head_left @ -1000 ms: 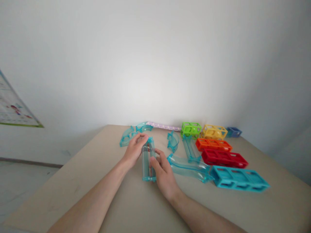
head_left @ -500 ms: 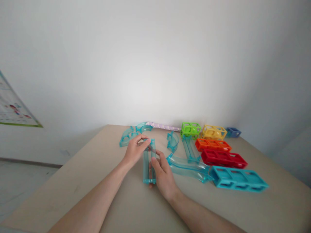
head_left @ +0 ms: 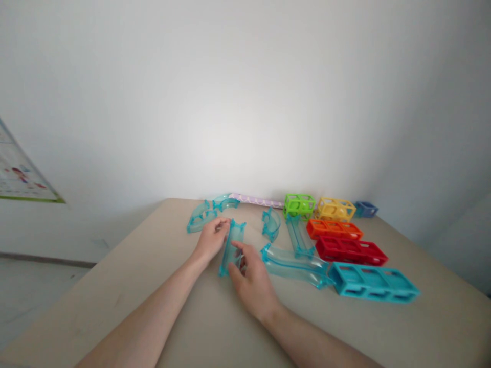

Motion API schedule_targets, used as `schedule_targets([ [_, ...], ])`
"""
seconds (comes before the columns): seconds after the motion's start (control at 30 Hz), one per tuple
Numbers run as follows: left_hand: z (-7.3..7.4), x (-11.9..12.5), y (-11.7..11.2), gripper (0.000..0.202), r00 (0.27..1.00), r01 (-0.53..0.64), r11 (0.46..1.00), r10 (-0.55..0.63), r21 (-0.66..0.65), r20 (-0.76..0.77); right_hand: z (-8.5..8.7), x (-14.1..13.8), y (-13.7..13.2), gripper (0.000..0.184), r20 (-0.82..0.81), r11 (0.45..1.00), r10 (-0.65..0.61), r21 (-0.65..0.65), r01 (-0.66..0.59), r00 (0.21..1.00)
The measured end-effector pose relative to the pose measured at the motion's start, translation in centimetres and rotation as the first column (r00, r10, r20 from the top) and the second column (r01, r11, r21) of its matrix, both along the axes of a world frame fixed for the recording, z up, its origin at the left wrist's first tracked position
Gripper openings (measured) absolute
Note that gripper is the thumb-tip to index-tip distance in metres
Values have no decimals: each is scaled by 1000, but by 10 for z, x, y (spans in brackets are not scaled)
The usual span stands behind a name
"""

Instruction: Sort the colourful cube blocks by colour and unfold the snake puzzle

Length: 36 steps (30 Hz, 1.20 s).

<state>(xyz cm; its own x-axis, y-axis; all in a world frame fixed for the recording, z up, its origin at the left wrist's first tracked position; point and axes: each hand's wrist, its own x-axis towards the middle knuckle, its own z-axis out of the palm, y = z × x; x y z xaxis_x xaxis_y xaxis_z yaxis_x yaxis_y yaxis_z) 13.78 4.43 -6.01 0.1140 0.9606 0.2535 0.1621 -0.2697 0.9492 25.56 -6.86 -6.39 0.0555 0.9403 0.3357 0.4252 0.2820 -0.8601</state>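
Note:
A straight, see-through blue track piece [head_left: 230,250] lies in front of me, its channel facing up, seemingly on the table. My left hand [head_left: 212,239] is closed at its far left corner, fingertips pinching the edge. Over its right side is my right hand [head_left: 251,278], thumb and fingers apart, the fingertips at or just above the piece. Just right of that hand is a long wavy blue track piece [head_left: 295,266]. Farther back is a curved blue piece [head_left: 271,225].
More curved blue pieces [head_left: 199,217] lie at the back left, near a purple patterned strip [head_left: 257,200]. To the right stand green [head_left: 299,205], yellow [head_left: 335,208], orange [head_left: 333,229], red [head_left: 351,250], turquoise [head_left: 374,282] and dark blue [head_left: 366,208] frame blocks. A wall rises behind the table.
The straight track piece has turned over from underside up to channel up and come down, now slightly slanted. My right hand has loosened its grip and spread its fingers; the left stays by the far end.

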Motion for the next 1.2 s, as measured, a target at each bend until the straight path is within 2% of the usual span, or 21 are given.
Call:
schedule_targets([
  [0.1,3,-2,-2,30,995,12,999,-8,37,-103,-5,2,6,42,45,998,-48,-26,49,998],
  [0.2,7,-4,-6,36,954,128,985,-91,115,-286,-3,3,5,42,46,999,-12,-34,14,999],
  [0.3,6,-5,-7,31,902,207,973,-148,104,-405,0,2,-1,41,67,1000,-6,-4,6,998],
  [0.43,0,-4,-1,29,921,149,986,-110,77,-375,9,1,-11,40,173,983,-25,186,-8,985],
  [0.5,-3,-5,3,32,936,140,988,-110,68,-334,14,1,-14,36,215,963,16,258,-73,977],
  [0.57,-5,-5,6,37,945,146,986,-118,73,-305,17,1,-16,32,241,949,82,276,-149,967],
  [0.67,-6,-6,8,47,944,170,983,-144,64,-295,16,0,-15,33,273,944,139,255,-211,952],
  [0.77,-6,-6,6,51,942,185,980,-156,71,-298,11,0,-12,38,296,962,146,180,-205,944],
  [0.87,-2,-4,0,50,929,198,974,-151,111,-338,7,1,-9,39,310,979,150,84,-184,939],
  [0.97,1,-2,-6,41,890,239,956,-146,171,-431,7,1,-9,35,315,979,171,49,-196,934],
  [1.07,0,-3,-7,35,871,166,960,-36,226,-491,10,0,-10,32,329,972,212,28,-233,920],
  [1.13,-1,-4,-5,38,868,85,971,39,225,-495,11,0,-12,31,337,969,229,13,-248,913],
  [1.2,-2,-5,-5,43,870,52,974,64,221,-489,12,0,-13,31,343,968,234,1,-249,910],
])
